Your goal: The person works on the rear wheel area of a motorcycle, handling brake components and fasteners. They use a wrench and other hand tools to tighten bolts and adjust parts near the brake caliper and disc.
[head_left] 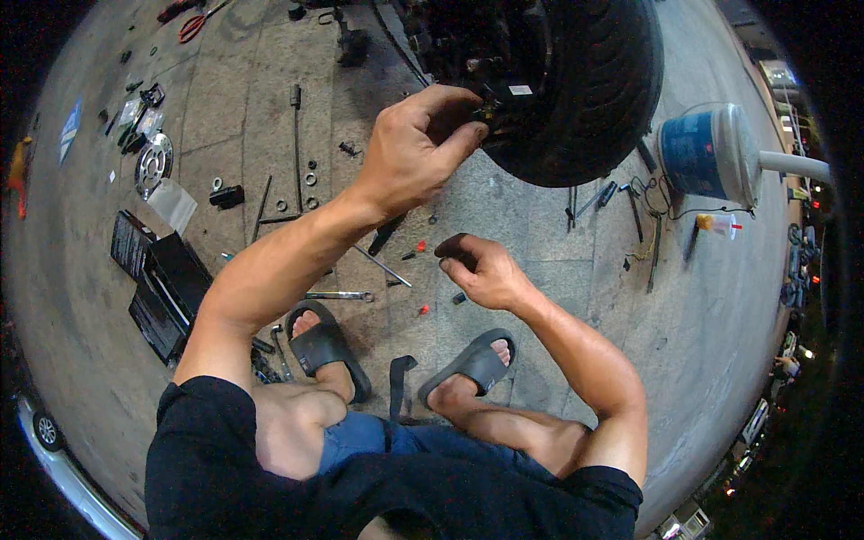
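My left hand (423, 144) is raised to the underside of a black wheel assembly (472, 63), thumb and fingers closed at a small brassy part (488, 114); what exactly they grip is too small to make out. Beside it is the large black tyre (603, 99). Below, my right hand (477, 270) hangs above the paving, fingers bent but apart, with nothing visible in them. Small red pieces (420, 247) and a thin metal rod (382, 265) lie on the ground near it.
Around me lie an open black toolbox (166, 270), a wrench (337, 296), a metal disc (153, 166), red-handled shears (192, 27) and several loose tools. A bucket (702, 157) and a drink cup (720, 225) stand right. A car (67, 468) is lower left.
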{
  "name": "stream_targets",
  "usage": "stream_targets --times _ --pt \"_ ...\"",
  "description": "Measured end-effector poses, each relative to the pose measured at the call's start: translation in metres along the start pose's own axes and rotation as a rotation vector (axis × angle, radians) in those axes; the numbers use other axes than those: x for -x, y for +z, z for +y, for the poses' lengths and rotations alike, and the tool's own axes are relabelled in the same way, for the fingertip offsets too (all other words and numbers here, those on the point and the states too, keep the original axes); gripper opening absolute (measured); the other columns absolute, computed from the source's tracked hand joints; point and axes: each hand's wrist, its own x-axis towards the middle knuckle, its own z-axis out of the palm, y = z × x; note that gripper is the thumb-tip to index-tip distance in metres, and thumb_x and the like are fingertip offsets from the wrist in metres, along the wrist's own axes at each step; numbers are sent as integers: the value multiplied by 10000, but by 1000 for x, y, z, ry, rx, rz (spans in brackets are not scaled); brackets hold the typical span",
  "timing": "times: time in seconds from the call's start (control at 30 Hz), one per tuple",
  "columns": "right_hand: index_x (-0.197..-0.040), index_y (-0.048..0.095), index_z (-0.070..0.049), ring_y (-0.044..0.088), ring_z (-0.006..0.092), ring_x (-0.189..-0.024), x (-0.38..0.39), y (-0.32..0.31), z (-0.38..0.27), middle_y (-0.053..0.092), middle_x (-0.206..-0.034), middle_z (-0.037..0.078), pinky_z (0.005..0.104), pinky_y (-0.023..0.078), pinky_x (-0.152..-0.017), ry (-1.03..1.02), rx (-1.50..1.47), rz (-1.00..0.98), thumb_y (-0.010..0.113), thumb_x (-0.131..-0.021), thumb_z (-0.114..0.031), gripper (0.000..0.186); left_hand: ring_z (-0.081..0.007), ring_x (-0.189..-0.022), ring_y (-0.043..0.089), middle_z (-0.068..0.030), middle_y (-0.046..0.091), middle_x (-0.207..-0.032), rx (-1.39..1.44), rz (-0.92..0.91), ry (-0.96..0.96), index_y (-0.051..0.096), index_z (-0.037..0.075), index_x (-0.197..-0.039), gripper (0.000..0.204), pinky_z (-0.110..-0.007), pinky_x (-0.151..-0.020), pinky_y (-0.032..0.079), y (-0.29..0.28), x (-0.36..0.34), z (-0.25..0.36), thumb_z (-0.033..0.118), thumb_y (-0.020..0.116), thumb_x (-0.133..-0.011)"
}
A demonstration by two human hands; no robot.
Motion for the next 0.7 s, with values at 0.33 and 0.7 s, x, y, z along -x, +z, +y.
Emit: stream_targets --times 0.33,0.7 --pt "-1044 612 1 604 154 -729 0 -2 4 654 -841 126 304 495 -678 4 44 -30 582 -848 -162 257 -125 -700 613 -101 656 -753 0 72 -49 597 -31 -926 226 -265 -640 490 3 5 3 152 650 -806" --pt "-1024 624 -4 620 267 -771 -2 0 3 648 -863 177 356 492 -704 -10 34 -23 585 -823 -213 293 -210 -788 623 -125 623 -873 -150 121 114 619 -20 -894 209 -307 -679 493 4 -6 4 142 673 -774"
